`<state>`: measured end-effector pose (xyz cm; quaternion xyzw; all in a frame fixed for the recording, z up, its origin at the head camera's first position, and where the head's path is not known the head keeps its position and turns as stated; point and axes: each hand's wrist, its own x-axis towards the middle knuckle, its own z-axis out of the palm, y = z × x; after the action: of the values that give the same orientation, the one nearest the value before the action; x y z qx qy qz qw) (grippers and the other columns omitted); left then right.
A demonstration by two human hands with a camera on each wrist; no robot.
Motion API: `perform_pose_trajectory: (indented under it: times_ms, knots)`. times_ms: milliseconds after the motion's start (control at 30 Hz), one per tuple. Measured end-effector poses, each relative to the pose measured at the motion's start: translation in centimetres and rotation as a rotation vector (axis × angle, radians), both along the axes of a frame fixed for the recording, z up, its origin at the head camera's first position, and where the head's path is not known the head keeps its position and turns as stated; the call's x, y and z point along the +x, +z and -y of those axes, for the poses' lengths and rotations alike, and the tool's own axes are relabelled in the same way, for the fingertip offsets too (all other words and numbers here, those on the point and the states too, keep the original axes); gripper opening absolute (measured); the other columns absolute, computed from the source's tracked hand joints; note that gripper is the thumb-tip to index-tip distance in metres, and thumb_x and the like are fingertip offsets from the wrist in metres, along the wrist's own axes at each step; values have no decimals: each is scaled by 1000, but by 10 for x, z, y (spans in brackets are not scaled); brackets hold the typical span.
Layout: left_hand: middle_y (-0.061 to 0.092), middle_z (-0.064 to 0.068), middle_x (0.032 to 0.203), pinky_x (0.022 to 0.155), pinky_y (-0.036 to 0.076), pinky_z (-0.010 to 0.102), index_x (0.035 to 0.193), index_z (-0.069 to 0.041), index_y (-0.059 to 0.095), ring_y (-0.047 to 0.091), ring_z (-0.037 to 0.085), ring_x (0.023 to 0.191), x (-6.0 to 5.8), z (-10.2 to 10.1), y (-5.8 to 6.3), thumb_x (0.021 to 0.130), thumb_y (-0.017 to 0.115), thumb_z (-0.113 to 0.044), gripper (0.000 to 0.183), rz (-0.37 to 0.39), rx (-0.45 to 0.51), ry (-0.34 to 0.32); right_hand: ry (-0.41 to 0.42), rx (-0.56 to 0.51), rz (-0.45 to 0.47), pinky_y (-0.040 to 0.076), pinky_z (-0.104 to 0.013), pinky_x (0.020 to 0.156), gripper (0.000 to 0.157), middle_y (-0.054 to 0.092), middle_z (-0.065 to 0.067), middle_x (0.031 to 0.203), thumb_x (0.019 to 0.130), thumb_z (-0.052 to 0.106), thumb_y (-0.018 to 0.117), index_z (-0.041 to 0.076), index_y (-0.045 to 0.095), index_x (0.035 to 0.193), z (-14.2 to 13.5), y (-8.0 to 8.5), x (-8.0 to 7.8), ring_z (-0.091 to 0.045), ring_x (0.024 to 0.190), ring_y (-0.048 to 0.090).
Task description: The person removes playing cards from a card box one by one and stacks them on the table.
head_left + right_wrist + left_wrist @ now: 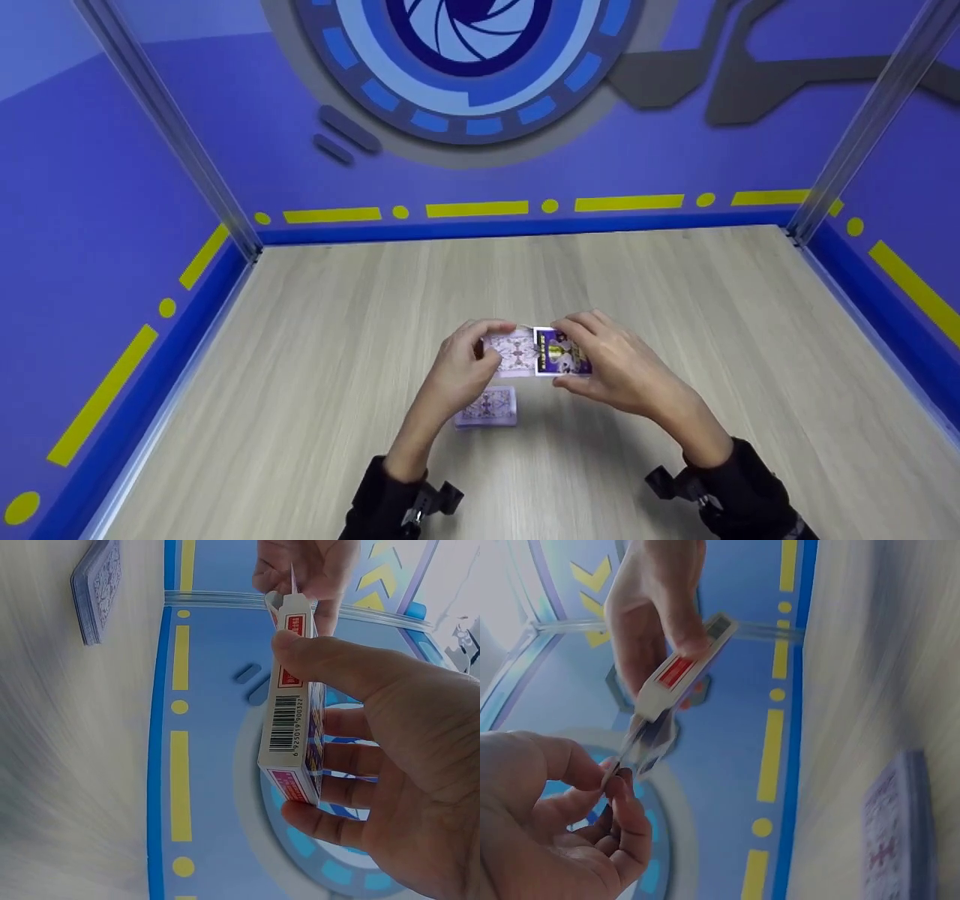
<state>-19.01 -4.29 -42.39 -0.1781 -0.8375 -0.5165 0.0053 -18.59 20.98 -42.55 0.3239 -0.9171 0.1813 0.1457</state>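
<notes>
My right hand [619, 367] grips a small card box [559, 352] by its long edges, thumb on one side and fingers on the other. The box has a purple and yellow face, and a barcode side [285, 724] shows in the right wrist view. From its open end, which faces left, a patterned playing card [516, 354] sticks out. My left hand [465, 367] pinches the card's outer end between thumb and fingers. Whether more cards lie behind it I cannot tell. Below the hands, a squared deck of playing cards [489, 406] lies face down on the table.
The light wooden table [337, 337] is bounded by blue panels [480, 180] with yellow stripes at the back and sides. Metal corner posts [855, 127] stand at the back corners. A black wrist mount [435, 502] sits on each forearm.
</notes>
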Motion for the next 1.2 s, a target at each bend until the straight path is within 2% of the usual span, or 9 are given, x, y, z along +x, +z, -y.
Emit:
perform_pose_trajectory:
  times_ms: [133,233,400,500,700,867,967,1100,1200]
  knots:
    - [52,5,120,77,47,29,136,-7,63,52,16,90,5,6,4,93,70,-9,44,-60,-169,-46,1,4,-2,54,-43,89,70,63,-8,129,81,36,89,6,60,138,-1,-1,0,-24,112,60]
    - [47,6,129,85,51,33,139,-8,59,55,17,98,8,5,4,89,83,-22,57,-105,-279,-67,8,10,-4,54,-43,88,71,63,-8,129,81,36,89,7,60,138,-1,-2,0,-23,111,60]
    - [51,7,123,92,50,37,132,-8,57,54,20,104,8,0,-4,79,90,-31,66,-305,-501,-49,12,19,5,54,-43,89,70,63,-7,129,80,36,90,8,61,137,0,-4,0,-22,110,60]
    - [53,6,117,92,48,38,133,-9,57,52,21,104,8,-1,-7,80,90,-34,67,-393,-593,-46,14,21,16,54,-43,89,70,63,-8,129,80,35,90,8,61,137,0,-4,0,-23,111,60]
    - [52,8,123,97,48,39,138,-11,58,52,23,111,6,7,-4,84,87,-29,63,-395,-587,-56,19,12,27,54,-43,91,70,63,-10,130,81,34,89,5,60,138,-3,-3,-2,-24,113,61]
    - [51,13,130,107,45,42,134,-4,60,50,28,120,2,20,3,81,85,-17,60,-410,-523,-33,-3,-6,16,55,-43,88,69,62,-13,129,82,26,88,1,58,139,-10,0,-4,-25,111,61]
    - [52,15,129,107,44,43,135,1,59,50,30,119,1,28,7,79,84,-11,63,-413,-497,-12,-21,-25,15,55,-43,87,67,61,-15,130,82,21,86,0,58,138,-16,3,-4,-26,110,60]
    - [53,15,128,102,47,42,142,3,55,51,28,116,2,36,11,81,84,-9,69,-360,-499,7,-41,-49,-9,55,-43,83,63,61,-16,128,82,18,86,0,59,136,-23,5,-4,-26,108,60]
    - [53,15,128,96,49,41,146,1,54,51,26,112,2,39,12,84,84,-11,70,-301,-513,-8,-57,-59,-14,54,-43,81,62,62,-15,127,81,18,87,0,59,135,-26,7,-5,-26,106,60]
